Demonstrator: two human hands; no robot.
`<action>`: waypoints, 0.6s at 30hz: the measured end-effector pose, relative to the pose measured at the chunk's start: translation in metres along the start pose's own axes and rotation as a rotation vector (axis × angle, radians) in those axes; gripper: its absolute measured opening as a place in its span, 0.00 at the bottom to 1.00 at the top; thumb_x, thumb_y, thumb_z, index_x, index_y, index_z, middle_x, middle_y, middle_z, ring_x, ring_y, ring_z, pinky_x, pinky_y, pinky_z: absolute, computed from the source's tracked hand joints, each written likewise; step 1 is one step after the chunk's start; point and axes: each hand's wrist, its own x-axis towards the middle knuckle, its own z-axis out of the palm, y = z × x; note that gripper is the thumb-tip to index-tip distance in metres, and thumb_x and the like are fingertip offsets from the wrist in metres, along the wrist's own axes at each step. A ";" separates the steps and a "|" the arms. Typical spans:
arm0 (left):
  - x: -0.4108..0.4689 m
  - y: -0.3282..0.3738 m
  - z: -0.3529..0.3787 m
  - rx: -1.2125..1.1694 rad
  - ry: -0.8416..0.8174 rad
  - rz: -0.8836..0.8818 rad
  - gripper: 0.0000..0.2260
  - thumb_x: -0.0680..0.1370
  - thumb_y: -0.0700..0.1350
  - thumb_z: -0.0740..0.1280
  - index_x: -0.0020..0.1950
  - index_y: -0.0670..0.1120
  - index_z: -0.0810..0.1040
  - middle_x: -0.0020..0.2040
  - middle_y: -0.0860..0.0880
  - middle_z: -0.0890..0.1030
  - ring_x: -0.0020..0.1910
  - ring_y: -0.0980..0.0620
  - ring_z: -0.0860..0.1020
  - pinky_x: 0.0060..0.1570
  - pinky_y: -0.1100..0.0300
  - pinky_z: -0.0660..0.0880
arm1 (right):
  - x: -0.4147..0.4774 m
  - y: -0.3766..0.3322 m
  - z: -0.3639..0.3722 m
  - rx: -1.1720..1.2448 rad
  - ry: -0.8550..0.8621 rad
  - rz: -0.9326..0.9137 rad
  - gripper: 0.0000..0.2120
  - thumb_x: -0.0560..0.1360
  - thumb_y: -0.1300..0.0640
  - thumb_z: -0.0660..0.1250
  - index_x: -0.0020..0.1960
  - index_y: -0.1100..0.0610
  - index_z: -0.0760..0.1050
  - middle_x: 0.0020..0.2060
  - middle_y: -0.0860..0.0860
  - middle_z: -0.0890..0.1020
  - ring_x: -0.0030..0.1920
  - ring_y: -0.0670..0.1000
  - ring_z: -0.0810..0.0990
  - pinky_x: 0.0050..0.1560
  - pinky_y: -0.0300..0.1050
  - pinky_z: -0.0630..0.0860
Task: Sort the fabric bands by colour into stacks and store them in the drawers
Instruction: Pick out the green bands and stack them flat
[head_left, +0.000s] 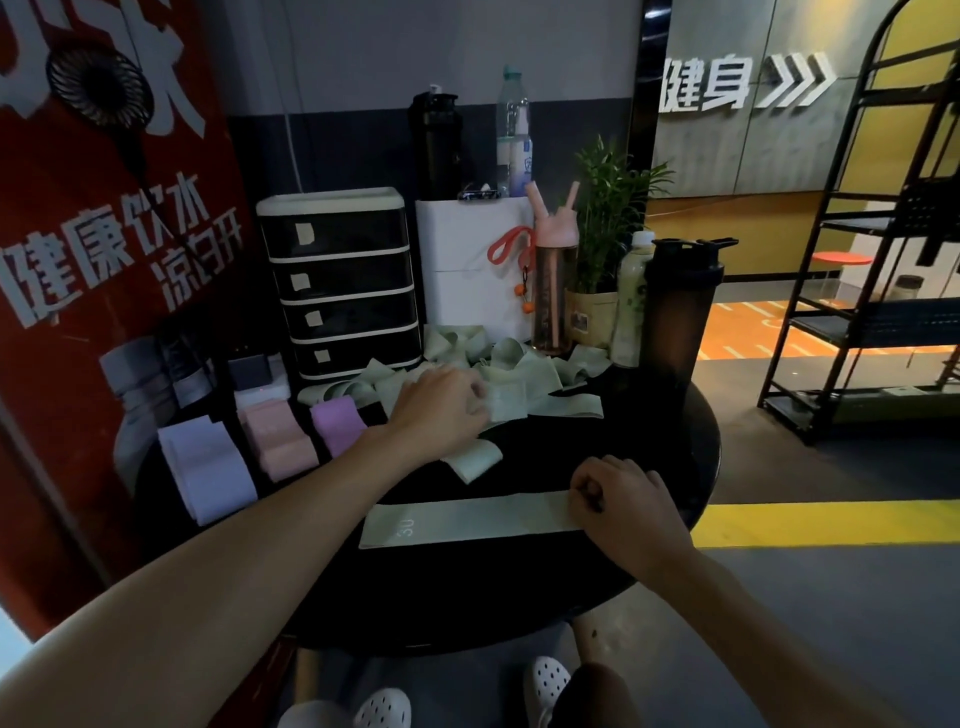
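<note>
A flat green band (467, 519) marked 30 lies near the front of the round black table (519, 597). My right hand (623, 499) rests on its right end with curled fingers pinching the fabric. My left hand (441, 400) reaches into the loose pile of green bands (524, 374) and grips one of them. Left of the pile sit sorted stacks: lavender-white (205, 467), pink (280, 434) and purple (340, 421). The black four-drawer unit (343, 286) stands at the back left with all drawers closed.
Behind the pile stand a white box (467, 270), a pink bottle (553, 280), a potted plant (602, 249), a pale bottle (631, 306) and a dark shaker (675, 312). A red banner (104, 260) bounds the left; a black rack (872, 312) stands right.
</note>
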 end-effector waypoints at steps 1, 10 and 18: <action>0.006 0.004 0.003 0.005 0.009 0.025 0.11 0.77 0.51 0.67 0.58 0.50 0.79 0.58 0.50 0.78 0.60 0.48 0.75 0.60 0.46 0.72 | 0.000 0.000 0.000 -0.002 0.000 0.001 0.04 0.77 0.49 0.62 0.50 0.46 0.74 0.44 0.41 0.74 0.51 0.46 0.72 0.52 0.44 0.64; 0.069 0.004 0.042 0.143 -0.199 0.218 0.21 0.79 0.47 0.67 0.73 0.52 0.71 0.71 0.50 0.73 0.70 0.47 0.68 0.67 0.49 0.65 | 0.000 0.004 0.004 0.007 0.037 -0.029 0.05 0.77 0.48 0.61 0.51 0.45 0.74 0.44 0.41 0.74 0.50 0.44 0.72 0.55 0.43 0.66; 0.090 0.005 0.059 0.270 -0.136 0.281 0.13 0.79 0.42 0.67 0.63 0.48 0.79 0.60 0.47 0.75 0.64 0.44 0.70 0.58 0.51 0.65 | 0.002 0.007 0.005 0.018 0.036 -0.052 0.06 0.77 0.48 0.61 0.52 0.46 0.73 0.45 0.42 0.75 0.50 0.46 0.72 0.54 0.44 0.66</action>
